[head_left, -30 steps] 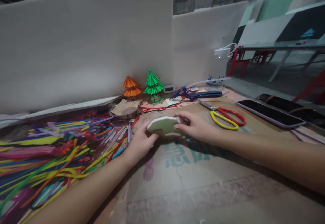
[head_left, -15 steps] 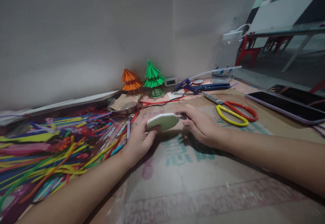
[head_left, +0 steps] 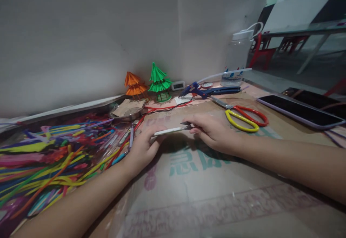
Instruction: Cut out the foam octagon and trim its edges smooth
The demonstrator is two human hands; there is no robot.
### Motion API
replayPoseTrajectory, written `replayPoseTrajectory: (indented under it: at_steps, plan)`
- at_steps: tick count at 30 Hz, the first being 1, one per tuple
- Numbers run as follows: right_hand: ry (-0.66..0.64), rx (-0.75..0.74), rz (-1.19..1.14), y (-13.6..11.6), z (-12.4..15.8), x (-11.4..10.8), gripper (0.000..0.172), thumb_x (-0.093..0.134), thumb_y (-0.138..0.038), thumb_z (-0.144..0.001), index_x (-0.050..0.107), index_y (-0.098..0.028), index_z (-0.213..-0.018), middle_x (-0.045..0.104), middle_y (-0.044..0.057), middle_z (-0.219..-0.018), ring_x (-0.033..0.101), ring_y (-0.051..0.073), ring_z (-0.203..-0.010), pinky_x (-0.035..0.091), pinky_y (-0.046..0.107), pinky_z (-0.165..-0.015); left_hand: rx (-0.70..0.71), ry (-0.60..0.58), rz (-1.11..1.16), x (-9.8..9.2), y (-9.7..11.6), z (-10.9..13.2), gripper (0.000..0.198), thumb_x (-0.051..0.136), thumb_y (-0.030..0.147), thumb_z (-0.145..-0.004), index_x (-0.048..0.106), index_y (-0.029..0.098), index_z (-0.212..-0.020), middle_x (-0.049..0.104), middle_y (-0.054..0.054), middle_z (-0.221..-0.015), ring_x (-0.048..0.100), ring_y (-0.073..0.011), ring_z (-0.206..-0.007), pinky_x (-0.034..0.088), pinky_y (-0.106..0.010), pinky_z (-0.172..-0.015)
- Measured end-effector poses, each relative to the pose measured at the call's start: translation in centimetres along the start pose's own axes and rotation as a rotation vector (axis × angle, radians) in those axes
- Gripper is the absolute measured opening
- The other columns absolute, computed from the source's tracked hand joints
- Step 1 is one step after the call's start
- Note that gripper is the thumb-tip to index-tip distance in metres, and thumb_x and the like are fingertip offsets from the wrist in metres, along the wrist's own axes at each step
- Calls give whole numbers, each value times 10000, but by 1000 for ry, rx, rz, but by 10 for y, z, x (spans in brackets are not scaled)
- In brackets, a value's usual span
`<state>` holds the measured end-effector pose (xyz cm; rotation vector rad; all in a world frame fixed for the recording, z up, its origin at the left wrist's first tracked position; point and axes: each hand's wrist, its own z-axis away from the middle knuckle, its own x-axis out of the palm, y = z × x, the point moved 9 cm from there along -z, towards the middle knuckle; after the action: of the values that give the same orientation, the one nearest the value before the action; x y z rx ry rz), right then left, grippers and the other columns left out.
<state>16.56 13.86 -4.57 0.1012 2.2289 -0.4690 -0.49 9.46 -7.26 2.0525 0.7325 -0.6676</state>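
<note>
My left hand (head_left: 146, 142) is closed on a thin flat disc (head_left: 171, 131) with a white rim, held above the cardboard and seen nearly edge-on. My right hand (head_left: 212, 131) is closed in a pinch at the disc's right end. A small dark pointed thing (head_left: 186, 123) shows at its fingertips, too small to name, close against the disc's edge. Behind the hands stand a green paper-like tree (head_left: 159, 83) and an orange one (head_left: 134, 85). Scissors (head_left: 244, 117) with one red and one yellow handle lie beyond my right hand.
Many coloured pipe cleaners (head_left: 48, 166) are heaped at the left. Along the back are a metal dish (head_left: 132, 113), a blue glue gun (head_left: 194, 89) and a water bottle (head_left: 235, 59). A phone (head_left: 300, 111) lies at the right. Printed cardboard (head_left: 205, 194) covers the table.
The disc has tipped from showing its pale green face to nearly edge-on. Both hands stay at its two ends. The whole view has shifted slightly.
</note>
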Motion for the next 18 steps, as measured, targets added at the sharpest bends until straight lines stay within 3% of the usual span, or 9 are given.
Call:
replayPoseTrajectory:
  at_steps: [9, 18]
  plan:
    - [-13, -34, 38, -6, 1, 5, 281, 412, -248, -984, 616, -176, -1164, 714, 99, -1042, 647, 221, -944, 477, 335, -800, 66, 50, -37, -6, 4, 1, 280, 481, 111, -899, 634, 210, -1111, 692, -75, -1118, 634, -209, -1081, 486, -365, -974]
    - [-46, -31, 37, -2, 1, 9, 284, 426, -256, -982, 622, -184, -1175, 716, 96, -1033, 642, 223, -933, 472, 341, -798, 50, 41, -35, -6, 4, 0, 254, 480, 140, -912, 638, 211, -1097, 700, -75, -1094, 645, -206, -1054, 496, -359, -954]
